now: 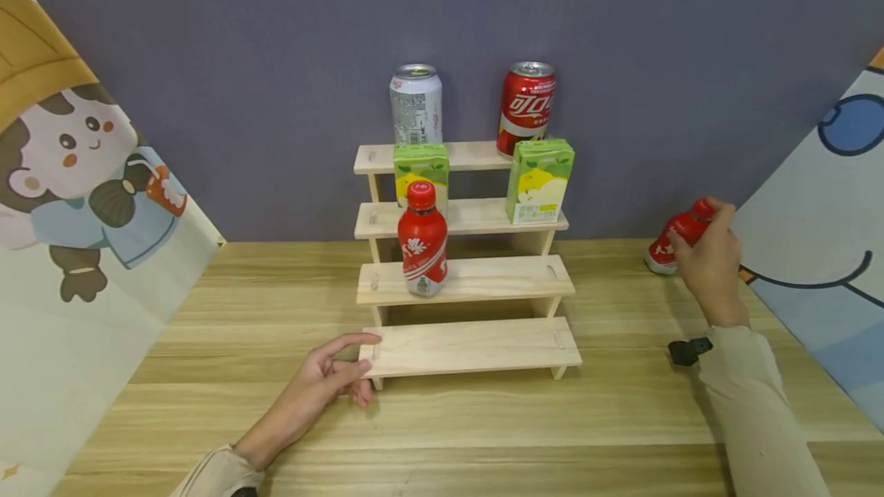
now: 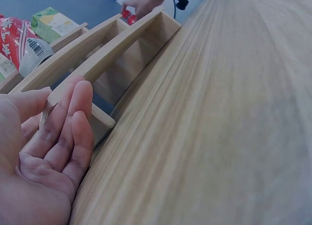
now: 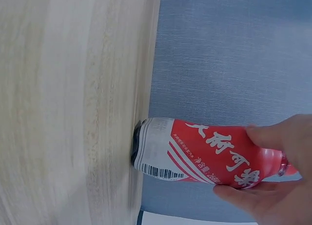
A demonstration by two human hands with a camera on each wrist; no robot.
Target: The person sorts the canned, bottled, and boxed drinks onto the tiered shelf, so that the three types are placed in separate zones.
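At the far right of the table, my right hand grips a red cola bottle by its upper part, thumb and fingers on opposite sides. The bottle leans in the head view, its white base close to the tabletop by the back wall. My left hand pinches the left end of the lowest step of a wooden tiered rack, as the left wrist view shows from close by. A second red bottle stands upright on the step above, toward its left end.
Two green juice cartons, a left one and a right one, stand on the third step. Behind them on the top step are a white can and a red can. A grey wall rises behind; printed panels flank the table.
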